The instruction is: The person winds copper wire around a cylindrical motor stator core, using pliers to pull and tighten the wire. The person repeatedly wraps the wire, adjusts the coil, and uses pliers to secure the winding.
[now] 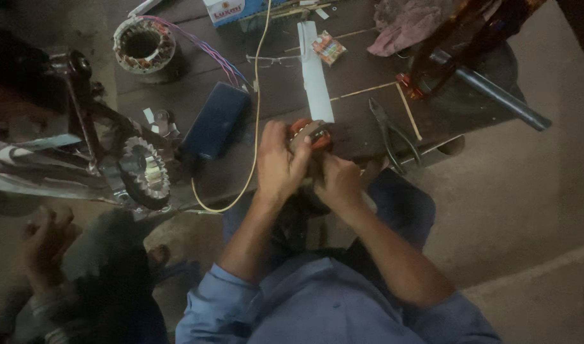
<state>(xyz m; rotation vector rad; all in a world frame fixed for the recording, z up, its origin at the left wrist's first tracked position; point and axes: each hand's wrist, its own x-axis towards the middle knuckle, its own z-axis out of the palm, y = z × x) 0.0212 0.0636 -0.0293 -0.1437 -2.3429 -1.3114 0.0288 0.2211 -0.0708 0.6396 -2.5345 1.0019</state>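
Orange-tipped small part (310,135) — too dim to identify closely — is sitting between both hands at the near edge of the worktop (285,95), just above the person's lap. Left hand (276,164) is wrapping around it from the left, fingers curling over the top, its grip clamped on the part and probably steadying it. Right hand (338,181) is pressing in from the near right; whether its grip is closing on the part or merely touching cannot be told. Just right, pliers (394,135) are lying within easy reach. Left of the hands, a dark blue flat case (214,121) is resting, with a yellowish cable (257,108) running past it toward the far side. Farther off, a white strip (314,73) is lying lengthwise — and at far left a wound stator ring (144,44) is trailing coloured wires.
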